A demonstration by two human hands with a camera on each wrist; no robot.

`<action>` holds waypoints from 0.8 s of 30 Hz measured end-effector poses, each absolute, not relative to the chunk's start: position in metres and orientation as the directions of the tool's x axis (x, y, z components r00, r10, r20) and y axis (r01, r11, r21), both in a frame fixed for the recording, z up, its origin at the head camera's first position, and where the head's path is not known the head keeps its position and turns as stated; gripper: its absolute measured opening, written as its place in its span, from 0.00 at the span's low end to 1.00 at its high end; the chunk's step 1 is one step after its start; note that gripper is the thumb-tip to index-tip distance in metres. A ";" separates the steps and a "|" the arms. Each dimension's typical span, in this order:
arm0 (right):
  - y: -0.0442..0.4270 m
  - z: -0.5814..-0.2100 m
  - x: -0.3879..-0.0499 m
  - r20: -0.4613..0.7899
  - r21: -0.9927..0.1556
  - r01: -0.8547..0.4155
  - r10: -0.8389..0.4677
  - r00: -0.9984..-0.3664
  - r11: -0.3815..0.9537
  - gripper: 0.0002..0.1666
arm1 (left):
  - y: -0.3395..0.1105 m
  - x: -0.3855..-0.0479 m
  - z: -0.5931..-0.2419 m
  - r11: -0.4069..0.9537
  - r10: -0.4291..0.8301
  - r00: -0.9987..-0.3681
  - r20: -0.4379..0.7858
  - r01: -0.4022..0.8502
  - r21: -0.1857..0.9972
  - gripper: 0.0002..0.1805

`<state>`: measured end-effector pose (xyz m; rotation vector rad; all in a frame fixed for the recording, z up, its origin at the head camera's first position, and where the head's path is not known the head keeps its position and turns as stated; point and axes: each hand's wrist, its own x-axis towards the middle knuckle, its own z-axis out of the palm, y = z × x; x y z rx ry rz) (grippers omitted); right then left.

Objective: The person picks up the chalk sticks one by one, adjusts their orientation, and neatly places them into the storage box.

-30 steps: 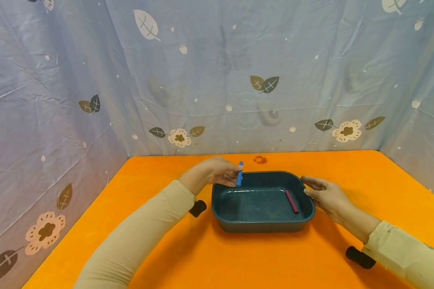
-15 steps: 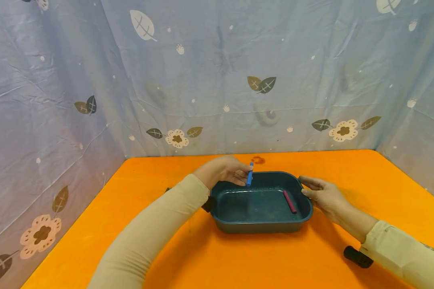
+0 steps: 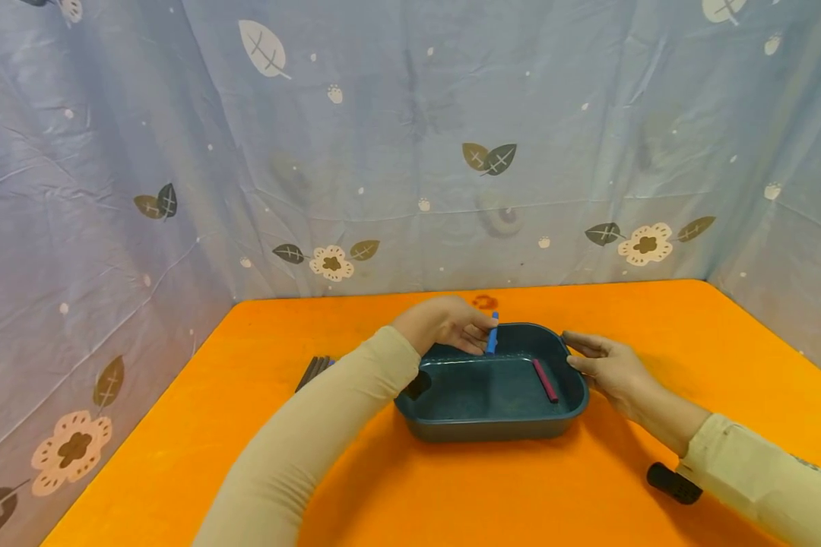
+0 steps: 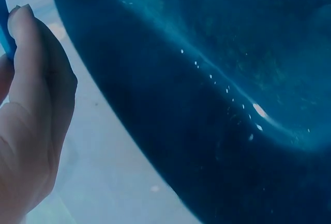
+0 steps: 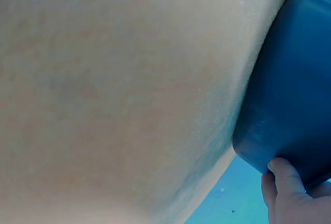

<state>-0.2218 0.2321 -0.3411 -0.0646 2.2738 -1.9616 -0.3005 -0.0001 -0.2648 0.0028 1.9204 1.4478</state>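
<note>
Pinching a blue stick [image 3: 492,335] in the left hand [image 3: 457,327], right hand [image 3: 609,367] outstretched, touching the dark tray [image 3: 492,430].

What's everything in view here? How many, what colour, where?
tabletop: one, orange, under tray
curtain: count unclear, blue-grey, behind tabletop
mark: one, brownish, tabletop's far part
tray: one, dark teal, on tabletop
lying stick: one, magenta, tray's right side
held stick: one, blue, in left hand
dark sticks: several, dark grey, tabletop's left, partly hidden
blue bit: one, beside dark sticks
wrist devices: two, black, by sleeves
sleeves: two, cream, lower frame
left hand: one, by tray's far side
right hand: one, touching tray's right end
</note>
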 end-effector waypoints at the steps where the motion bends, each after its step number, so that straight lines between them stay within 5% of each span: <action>1: 0.232 -0.341 -0.222 -0.078 -0.987 0.059 -0.121 -0.990 0.150 0.35 | 0.002 -0.301 -0.266 0.373 0.406 -0.738 -0.539 -0.405 0.835 0.22; 10: 0.231 -0.340 -0.221 -0.075 -0.984 0.055 -0.115 -0.991 0.168 0.34 | 0.014 -0.307 -0.275 0.398 0.393 -0.709 -0.586 -0.444 0.803 0.08; 24: 0.229 -0.339 -0.222 -0.081 -0.983 0.063 -0.098 -0.992 0.175 0.34 | 0.035 -0.310 -0.306 0.453 0.378 -0.640 -0.669 -0.503 0.736 0.06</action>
